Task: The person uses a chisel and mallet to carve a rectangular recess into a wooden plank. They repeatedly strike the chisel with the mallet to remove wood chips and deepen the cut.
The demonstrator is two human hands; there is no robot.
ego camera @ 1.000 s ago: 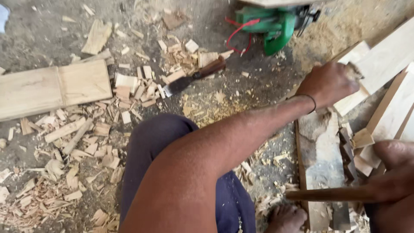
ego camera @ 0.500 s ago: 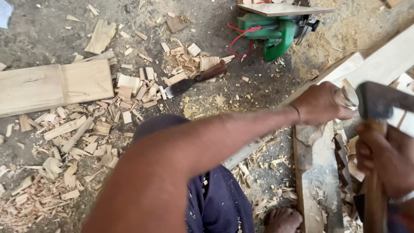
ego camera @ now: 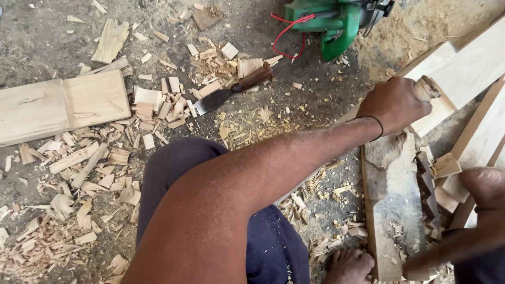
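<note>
The left hand (ego camera: 394,102) clenches a chisel handle (ego camera: 426,88) over the plank (ego camera: 392,210) at four o'clock. The right hand (ego camera: 486,197) grasps a hammer handle (ego camera: 447,250). Chips (ego camera: 105,173) lie everywhere; the plank looks part-hollowed, with carving left.

We see a grey, dusty floor (ego camera: 47,42) strewn with wood chips (ego camera: 105,173) and sawdust (ego camera: 421,26). On it lie a flat plank (ego camera: 63,105), a chisel with a brown handle (ego camera: 231,89), a green power tool (ego camera: 331,21), pale boards (ego camera: 473,68) and a rough chopped board (ego camera: 392,205).
</note>
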